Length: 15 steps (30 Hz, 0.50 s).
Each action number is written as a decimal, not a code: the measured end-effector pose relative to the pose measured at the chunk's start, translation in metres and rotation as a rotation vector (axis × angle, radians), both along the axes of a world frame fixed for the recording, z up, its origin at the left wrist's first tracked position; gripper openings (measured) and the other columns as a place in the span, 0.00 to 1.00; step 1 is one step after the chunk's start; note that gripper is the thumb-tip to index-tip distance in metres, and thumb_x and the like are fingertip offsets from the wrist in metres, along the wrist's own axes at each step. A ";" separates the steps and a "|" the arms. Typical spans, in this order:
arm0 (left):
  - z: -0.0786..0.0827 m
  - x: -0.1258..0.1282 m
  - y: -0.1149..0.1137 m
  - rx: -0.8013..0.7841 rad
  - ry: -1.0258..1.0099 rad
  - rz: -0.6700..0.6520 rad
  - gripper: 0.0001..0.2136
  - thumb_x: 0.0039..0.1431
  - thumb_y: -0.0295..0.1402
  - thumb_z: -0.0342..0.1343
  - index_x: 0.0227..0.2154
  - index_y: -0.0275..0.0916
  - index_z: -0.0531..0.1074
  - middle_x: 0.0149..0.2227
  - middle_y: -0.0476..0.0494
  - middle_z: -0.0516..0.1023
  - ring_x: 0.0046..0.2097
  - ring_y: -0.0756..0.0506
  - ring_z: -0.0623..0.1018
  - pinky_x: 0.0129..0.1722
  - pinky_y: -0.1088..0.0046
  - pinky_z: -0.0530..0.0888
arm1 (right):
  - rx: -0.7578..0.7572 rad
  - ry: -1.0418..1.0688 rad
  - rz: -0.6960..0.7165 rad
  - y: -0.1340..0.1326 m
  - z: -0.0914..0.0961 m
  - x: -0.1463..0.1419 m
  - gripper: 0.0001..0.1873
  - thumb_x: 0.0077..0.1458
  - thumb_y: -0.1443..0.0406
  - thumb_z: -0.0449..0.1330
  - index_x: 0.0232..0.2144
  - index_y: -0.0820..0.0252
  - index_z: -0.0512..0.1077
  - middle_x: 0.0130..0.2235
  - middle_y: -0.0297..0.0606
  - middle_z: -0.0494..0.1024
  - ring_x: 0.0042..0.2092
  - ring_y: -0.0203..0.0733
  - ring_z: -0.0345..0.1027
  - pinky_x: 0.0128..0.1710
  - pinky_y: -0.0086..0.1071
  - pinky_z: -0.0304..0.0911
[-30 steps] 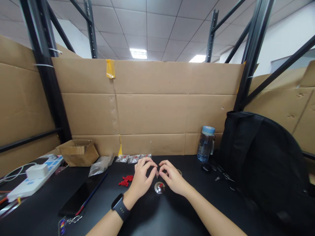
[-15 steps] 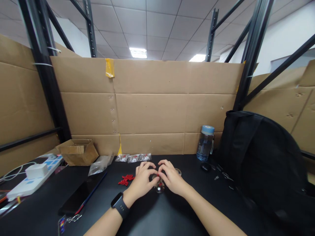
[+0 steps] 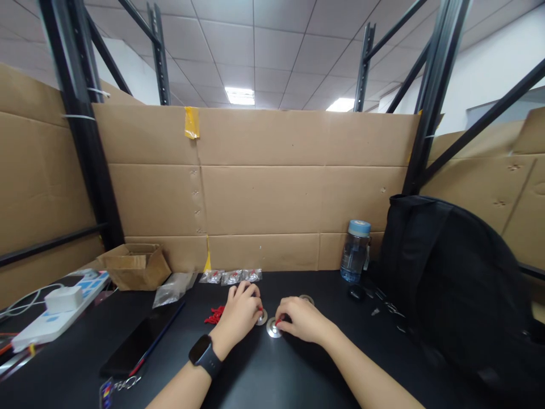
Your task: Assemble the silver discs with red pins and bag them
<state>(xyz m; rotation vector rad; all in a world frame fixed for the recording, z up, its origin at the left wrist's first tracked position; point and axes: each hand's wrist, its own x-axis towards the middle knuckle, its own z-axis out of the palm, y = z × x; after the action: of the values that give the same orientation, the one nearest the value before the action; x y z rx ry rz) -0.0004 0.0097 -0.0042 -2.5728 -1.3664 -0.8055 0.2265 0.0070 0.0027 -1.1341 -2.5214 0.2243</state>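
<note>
Left hand (image 3: 238, 312) and right hand (image 3: 303, 319) both pinched, side by side

We had the left grip pressed together, thumb and forefinger meeting on a short red cord (image 3: 261, 309). Just below those fingertips sat the left disc (image 3: 263, 319), a shiny round metal piece partly covered by our hand. We could not tell whether it rested on the desk (image 3: 255, 378) or hung slightly above it.

Our right grip was nearly closed too, with thumb and forefinger around the red tip (image 3: 278, 322) at the middle of the right disc (image 3: 273, 329). That disc faced upward, most of its rim showing beside our fingertips. The two discs lay near each other, and our hands stood apart with a narrow gap between them.

Beyond the right hand, a third disc (image 3: 307, 298) showed only part of its rim. Just left of our left hand was a heap of red cords (image 3: 214, 315), and three clear packets (image 3: 232, 277) lined the far edge, close to the cardboard wall (image 3: 264, 199).

We had open desk toward us, between our forearms. On the left, the phone (image 3: 140, 341) bounded our room, well apart from the watch (image 3: 203, 356) on our wrist; on the right, the black backpack (image 3: 451, 284) and the water bottle (image 3: 354, 255) did so.
</note>
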 end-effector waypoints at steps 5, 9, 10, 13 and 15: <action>0.003 -0.001 -0.003 0.046 0.110 -0.010 0.06 0.59 0.26 0.59 0.29 0.42 0.78 0.41 0.43 0.76 0.51 0.37 0.70 0.49 0.55 0.63 | 0.002 -0.002 -0.016 -0.003 0.002 -0.005 0.06 0.55 0.67 0.64 0.35 0.52 0.80 0.37 0.35 0.81 0.39 0.42 0.74 0.38 0.29 0.62; 0.001 -0.001 -0.004 0.106 0.105 0.011 0.08 0.59 0.24 0.57 0.29 0.41 0.78 0.40 0.40 0.76 0.51 0.36 0.70 0.50 0.53 0.64 | 0.040 -0.033 0.020 -0.004 0.003 -0.007 0.07 0.57 0.68 0.62 0.34 0.52 0.81 0.38 0.36 0.80 0.41 0.43 0.74 0.40 0.30 0.63; 0.000 -0.001 -0.004 0.113 0.096 0.016 0.08 0.59 0.23 0.57 0.29 0.41 0.78 0.40 0.39 0.76 0.51 0.36 0.70 0.51 0.53 0.64 | 0.050 -0.045 0.023 -0.004 0.003 -0.008 0.08 0.57 0.68 0.62 0.34 0.52 0.81 0.37 0.36 0.80 0.41 0.43 0.74 0.40 0.31 0.64; -0.003 -0.001 -0.004 0.118 0.082 0.038 0.10 0.60 0.22 0.55 0.29 0.41 0.78 0.40 0.38 0.76 0.52 0.35 0.71 0.52 0.52 0.64 | 0.076 -0.077 0.007 -0.003 0.002 -0.009 0.08 0.56 0.70 0.62 0.32 0.53 0.80 0.36 0.36 0.80 0.41 0.44 0.72 0.40 0.32 0.64; -0.006 -0.001 -0.004 0.118 0.099 0.058 0.12 0.60 0.21 0.52 0.31 0.40 0.79 0.41 0.37 0.76 0.52 0.35 0.71 0.52 0.52 0.64 | 0.090 -0.087 -0.010 -0.004 0.001 -0.010 0.07 0.56 0.70 0.61 0.30 0.55 0.79 0.36 0.37 0.79 0.41 0.44 0.71 0.41 0.32 0.64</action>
<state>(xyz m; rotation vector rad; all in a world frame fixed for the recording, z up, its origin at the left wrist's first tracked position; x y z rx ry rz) -0.0010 0.0061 -0.0100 -2.4380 -1.3172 -0.7167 0.2166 0.0032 0.0038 -1.1437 -2.5723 0.0595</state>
